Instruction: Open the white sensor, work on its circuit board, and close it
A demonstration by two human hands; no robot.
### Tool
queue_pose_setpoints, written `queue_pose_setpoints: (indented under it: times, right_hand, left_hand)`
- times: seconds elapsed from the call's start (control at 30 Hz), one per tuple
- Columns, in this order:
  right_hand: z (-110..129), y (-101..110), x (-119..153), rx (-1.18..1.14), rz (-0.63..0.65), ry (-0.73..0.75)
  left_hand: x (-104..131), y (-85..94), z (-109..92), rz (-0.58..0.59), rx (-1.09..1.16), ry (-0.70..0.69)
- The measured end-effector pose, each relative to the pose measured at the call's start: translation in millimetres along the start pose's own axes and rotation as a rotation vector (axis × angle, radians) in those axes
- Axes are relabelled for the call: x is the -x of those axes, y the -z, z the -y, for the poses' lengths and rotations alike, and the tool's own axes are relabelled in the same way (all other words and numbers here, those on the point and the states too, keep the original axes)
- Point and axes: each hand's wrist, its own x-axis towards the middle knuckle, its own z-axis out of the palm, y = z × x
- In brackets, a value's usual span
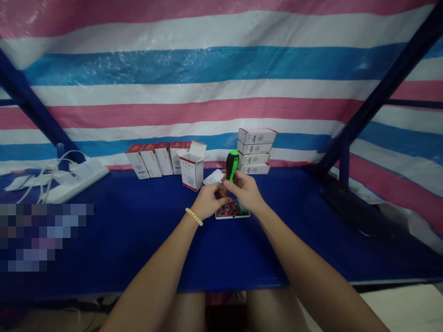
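Observation:
A screwdriver (pixel 232 165) with a black and green handle stands nearly upright in the fingers of my right hand (pixel 248 190). Below it lies a small white-edged device with a circuit board (pixel 231 210) exposed, red and green parts showing. My left hand (pixel 209 199) bends over the left side of that board, thumb and fingers drawn together. What they pinch, if anything, is too small to make out. Both hands hide the screwdriver's tip and the board's far side. Just behind them is a crumpled white piece (pixel 213 177), perhaps paper or a bag.
An opened white box (pixel 192 170) stands behind my left hand. Several red-and-white boxes (pixel 148 161) line up further left, and more boxes (pixel 256 150) are stacked behind my right hand. A white power strip (pixel 79 182) with cables lies at left on the blue table (pixel 138 249).

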Motion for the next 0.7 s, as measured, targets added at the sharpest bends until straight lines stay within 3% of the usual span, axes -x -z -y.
queue_pose_setpoints:
  times: [0.2,0.33,0.7]
  right_hand:
    - [-2,9,-1,-0.086,0.204,-0.054]
    - [-4,12,-2,-0.076,0.258,-0.052]
    - [4,0,-1,-0.036,0.021,0.039]
  left_hand:
    - [-1,3.6,4,0.219,0.325,0.047]
    - [-2,2.5,5,0.193,0.289,0.09]
    - [-1,1.6,3,0.02,0.122,0.075]
